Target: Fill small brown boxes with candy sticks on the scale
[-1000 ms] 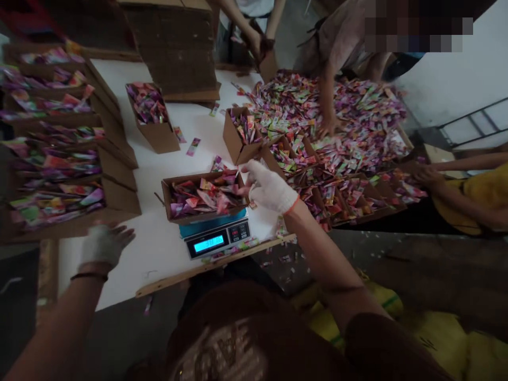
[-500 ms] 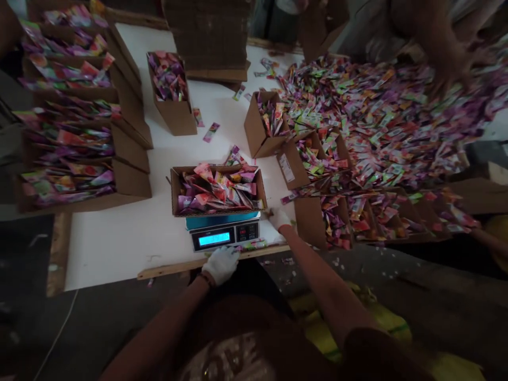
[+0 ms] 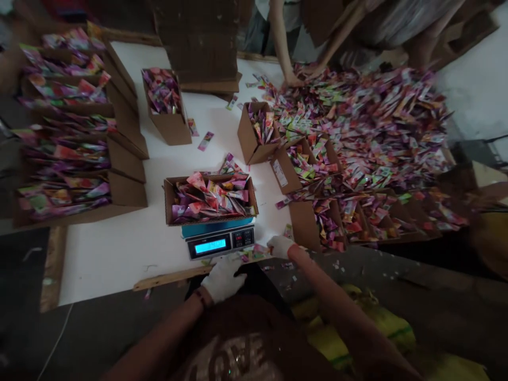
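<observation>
Right hand (image 3: 281,247), gloved: shifted since the earlier frame from beside the upper right corner of the scale (image 3: 220,243) to the front edge of the table (image 3: 99,254), by the right end of a line of loose packets (image 3: 254,254); fingers bent and bunched, their tips at the packets, whether clamped on one cannot be told. Left hand (image 3: 224,278), gloved, dark band at the wrist: at the same front edge, just before the scale, thumb apart from loosely curled fingers, no grip on anything seen. Scale, one: blue top, lit blue display, digits too blurred to read. Weighed box (image 3: 211,203), one, open cardboard, filled with pink, red and purple packets: seated on the scale, long side toward the wearer. Loose packets: lying between the scale and the wooden edge strip (image 3: 172,278), with others scattered behind the weighed box. Row of filled boxes (image 3: 127,182): at the left of the table, side by side. Single filled box (image 3: 169,127): upright, behind the weighed box, to its left. Another upright box (image 3: 254,143): behind and to the right, near the pile. Pile of packets (image 3: 381,127): broad, heaped at the right, further filled boxes (image 3: 305,225) along its near side. Co-worker's hands (image 3: 296,79): now at the pile's far left edge, grip too dim to tell
</observation>
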Demonstrator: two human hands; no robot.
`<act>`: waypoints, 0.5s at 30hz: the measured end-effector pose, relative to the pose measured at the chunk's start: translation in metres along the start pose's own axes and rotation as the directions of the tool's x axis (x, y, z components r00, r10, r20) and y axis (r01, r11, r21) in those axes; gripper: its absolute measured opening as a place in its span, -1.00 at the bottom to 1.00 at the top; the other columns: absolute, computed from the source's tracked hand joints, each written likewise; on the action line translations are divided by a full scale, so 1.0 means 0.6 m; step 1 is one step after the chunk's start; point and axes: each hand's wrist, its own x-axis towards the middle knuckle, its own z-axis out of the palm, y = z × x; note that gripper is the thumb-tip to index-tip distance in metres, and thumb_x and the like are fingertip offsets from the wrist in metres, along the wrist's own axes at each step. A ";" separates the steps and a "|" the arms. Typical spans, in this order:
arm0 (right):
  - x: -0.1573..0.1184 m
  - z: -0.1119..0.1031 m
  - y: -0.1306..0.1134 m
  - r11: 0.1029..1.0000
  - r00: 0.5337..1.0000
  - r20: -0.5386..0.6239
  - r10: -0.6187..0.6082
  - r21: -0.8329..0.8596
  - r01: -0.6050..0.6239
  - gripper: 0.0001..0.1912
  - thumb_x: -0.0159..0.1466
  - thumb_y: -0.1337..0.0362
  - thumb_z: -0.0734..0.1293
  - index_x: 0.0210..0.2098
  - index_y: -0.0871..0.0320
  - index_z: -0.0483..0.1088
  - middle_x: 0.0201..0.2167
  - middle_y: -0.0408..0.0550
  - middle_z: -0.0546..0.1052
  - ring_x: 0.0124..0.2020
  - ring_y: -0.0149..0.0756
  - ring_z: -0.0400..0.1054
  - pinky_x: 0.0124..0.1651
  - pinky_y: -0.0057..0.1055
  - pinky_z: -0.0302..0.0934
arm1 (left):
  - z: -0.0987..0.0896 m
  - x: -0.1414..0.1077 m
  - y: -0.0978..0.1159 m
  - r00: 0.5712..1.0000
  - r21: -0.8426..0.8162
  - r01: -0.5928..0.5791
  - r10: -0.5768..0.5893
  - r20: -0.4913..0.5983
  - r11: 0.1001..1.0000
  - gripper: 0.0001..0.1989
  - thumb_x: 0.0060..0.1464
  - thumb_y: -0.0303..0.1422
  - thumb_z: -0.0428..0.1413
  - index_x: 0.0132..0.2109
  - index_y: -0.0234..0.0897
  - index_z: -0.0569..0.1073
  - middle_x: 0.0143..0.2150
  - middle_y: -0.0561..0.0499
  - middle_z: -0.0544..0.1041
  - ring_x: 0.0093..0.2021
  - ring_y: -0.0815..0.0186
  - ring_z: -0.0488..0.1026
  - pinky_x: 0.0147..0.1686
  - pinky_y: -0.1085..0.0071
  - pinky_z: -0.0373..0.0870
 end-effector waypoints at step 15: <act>-0.127 -0.257 -0.113 0.831 0.753 -0.654 -0.067 0.381 0.405 -0.83 0.30 0.36 0.37 -0.27 0.08 0.65 -0.43 -0.15 0.60 -0.34 -0.28 0.49 -0.21 -0.43 0.37 | -0.337 -0.212 -0.027 0.598 0.108 -0.067 0.126 -0.792 0.992 -0.58 0.45 0.01 0.06 -0.16 -0.07 0.72 0.04 -0.01 0.78 0.10 -0.02 0.72 0.14 -0.02 0.75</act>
